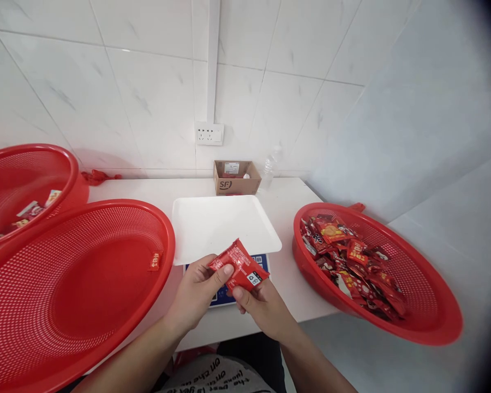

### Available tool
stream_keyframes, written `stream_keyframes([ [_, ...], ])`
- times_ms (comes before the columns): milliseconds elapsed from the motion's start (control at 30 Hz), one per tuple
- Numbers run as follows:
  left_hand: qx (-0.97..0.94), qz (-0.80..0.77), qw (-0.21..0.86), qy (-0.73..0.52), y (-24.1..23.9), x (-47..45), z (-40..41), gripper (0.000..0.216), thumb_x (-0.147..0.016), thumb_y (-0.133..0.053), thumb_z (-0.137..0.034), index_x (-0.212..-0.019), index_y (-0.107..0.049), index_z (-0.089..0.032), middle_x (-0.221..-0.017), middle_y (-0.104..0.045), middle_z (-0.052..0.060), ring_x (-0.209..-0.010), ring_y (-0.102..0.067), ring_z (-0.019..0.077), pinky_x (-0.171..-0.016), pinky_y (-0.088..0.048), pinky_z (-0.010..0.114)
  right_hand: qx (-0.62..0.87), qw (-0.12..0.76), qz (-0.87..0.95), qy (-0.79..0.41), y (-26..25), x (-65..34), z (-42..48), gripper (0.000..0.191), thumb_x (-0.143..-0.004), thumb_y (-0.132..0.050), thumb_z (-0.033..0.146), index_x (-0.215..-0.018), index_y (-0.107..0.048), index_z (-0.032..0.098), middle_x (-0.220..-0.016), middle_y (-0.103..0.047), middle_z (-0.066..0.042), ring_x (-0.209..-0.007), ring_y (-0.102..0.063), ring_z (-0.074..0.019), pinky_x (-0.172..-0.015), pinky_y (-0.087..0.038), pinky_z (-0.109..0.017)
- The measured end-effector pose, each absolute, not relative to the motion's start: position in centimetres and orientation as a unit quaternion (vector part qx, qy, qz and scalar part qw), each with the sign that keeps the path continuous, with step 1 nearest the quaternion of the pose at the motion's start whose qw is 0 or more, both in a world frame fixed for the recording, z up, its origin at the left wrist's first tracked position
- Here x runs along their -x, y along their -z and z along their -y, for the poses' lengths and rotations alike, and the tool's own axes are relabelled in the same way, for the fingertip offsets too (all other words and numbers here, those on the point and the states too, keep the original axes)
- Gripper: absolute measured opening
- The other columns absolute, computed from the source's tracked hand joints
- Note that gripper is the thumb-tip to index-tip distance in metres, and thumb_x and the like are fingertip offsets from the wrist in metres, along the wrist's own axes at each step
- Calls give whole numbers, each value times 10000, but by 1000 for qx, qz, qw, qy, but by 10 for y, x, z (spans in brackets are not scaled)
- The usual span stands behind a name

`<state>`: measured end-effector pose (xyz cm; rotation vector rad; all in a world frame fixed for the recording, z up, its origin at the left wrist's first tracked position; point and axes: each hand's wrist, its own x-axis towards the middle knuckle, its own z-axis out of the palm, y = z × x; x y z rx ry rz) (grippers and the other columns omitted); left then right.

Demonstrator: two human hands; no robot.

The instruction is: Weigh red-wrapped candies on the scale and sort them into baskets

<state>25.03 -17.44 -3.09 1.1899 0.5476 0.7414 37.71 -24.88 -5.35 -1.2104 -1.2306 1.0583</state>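
Observation:
Both hands grip one red snack packet (240,263), its printed back turned up toward me. My left hand (199,286) pinches its left side with the thumb on top. At its lower right edge, my right hand (264,305) is closed, thumb over the wrapper. Below the packet is a scale with a blue panel (221,297), partly covered by my hands, and its white tray (225,221) lies behind. The large red basket (163,218) on the left has one small red packet (155,261) inside. On the right, another red basket (442,311) holds many mixed snack packets (355,262).
A third red basket (71,180) with a few packets stands at the far left. Against the tiled wall are a cardboard box (237,185) and a clear plastic bottle (271,166). A red plastic bag (98,176) lies at the back left of the white table (147,188).

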Motion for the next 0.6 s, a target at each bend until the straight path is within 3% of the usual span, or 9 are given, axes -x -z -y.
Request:
stream_keyframes([
  [267,-531,-241,730,-357,30,-250,177,327,-782,-710,-472,-671,-583,-193,-599,-651,-11,-568,-599,156,-584,-514,273,502,547,530,-410,54,-376,254,375,-885,-544,553,-733,-514,212,-603,-447,32,-538,-411,-118,-496,-343,-252],
  [600,-543,-175,781,-256,38,-250,178,353,-825,-669,-494,-745,-704,-152,-621,-639,22,-574,-592,148,-589,-504,264,496,551,524,-419,52,-374,254,356,-875,-548,563,-795,-554,216,-559,-435,46,-484,-391,-111,-448,-327,-242],
])
